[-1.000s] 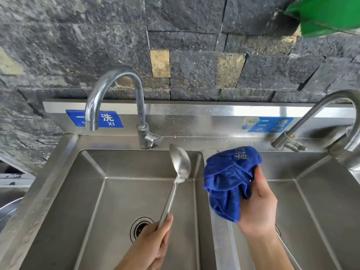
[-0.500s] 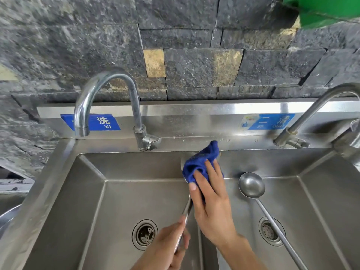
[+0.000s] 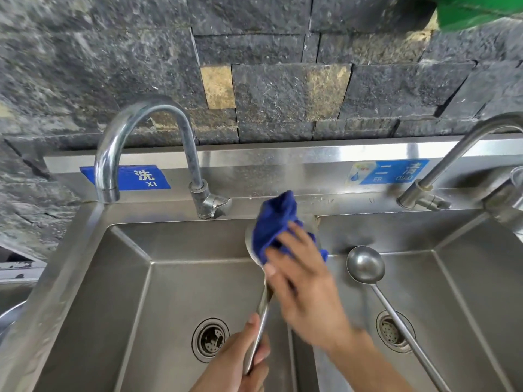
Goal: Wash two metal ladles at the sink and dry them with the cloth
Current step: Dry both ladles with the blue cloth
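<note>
Since half a second ago, the blue cloth (image 3: 276,224) is being pressed further over the bowl of the held ladle (image 3: 261,304), and the right hand (image 3: 307,290) is now blurred with motion, its fingers spread wider across the cloth. The ladle is being held above the left basin (image 3: 135,292) of the steel sink, close to the divider between the two basins, with its bowl up toward the back edge and its handle slanting down to the near edge. The left hand (image 3: 240,360) is closed around the lower part of that handle, thumb lying along the metal. The right hand is clamped on the cloth, which is being wrapped against the ladle's bowl so that only a sliver of the bowl's left rim is being left exposed; whether the fingers reach round behind the bowl cannot be told. The second ladle (image 3: 366,267) is lying untouched in the right basin (image 3: 467,292), its bowl near the back left corner and its long handle running diagonally across the drain toward the near edge. The left faucet (image 3: 141,131) is arching over the back left corner of the left basin, and the right faucet (image 3: 458,154) is rising from the back rim of the right basin
</note>
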